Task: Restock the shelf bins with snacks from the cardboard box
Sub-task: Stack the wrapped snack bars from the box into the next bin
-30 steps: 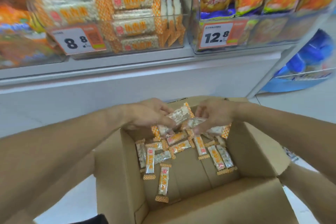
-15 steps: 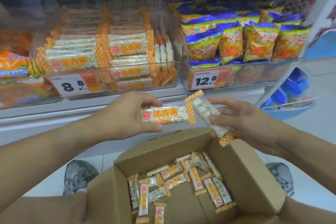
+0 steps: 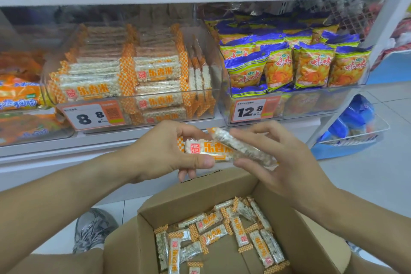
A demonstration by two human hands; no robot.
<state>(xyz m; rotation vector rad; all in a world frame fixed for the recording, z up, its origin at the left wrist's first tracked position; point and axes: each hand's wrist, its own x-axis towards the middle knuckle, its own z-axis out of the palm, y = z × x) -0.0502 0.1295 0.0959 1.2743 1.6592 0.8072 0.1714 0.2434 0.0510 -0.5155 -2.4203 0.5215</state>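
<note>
My left hand (image 3: pixel 164 151) grips a puffed-rice bar (image 3: pixel 204 148) with an orange label, held level above the open cardboard box (image 3: pixel 189 198). My right hand (image 3: pixel 275 160) pinches a second rice bar (image 3: pixel 244 150), laid slanting across the first one. Both bars hang just below the clear shelf bin (image 3: pixel 133 78) marked 8.8, which holds stacks of the same bars. Several more rice bars (image 3: pixel 220 236) lie loose on the box floor.
A second clear bin (image 3: pixel 289 73) marked 12.8 holds blue and yellow snack bags to the right. More bins sit on the shelf above and at far left. A grey shoe (image 3: pixel 93 229) stands left of the box. A wire basket (image 3: pixel 353 127) with blue packets is at right.
Both hands have lifted out of the box, each with a rice bar, and come up toward the 8.8 bin. The two bars now overlap.
</note>
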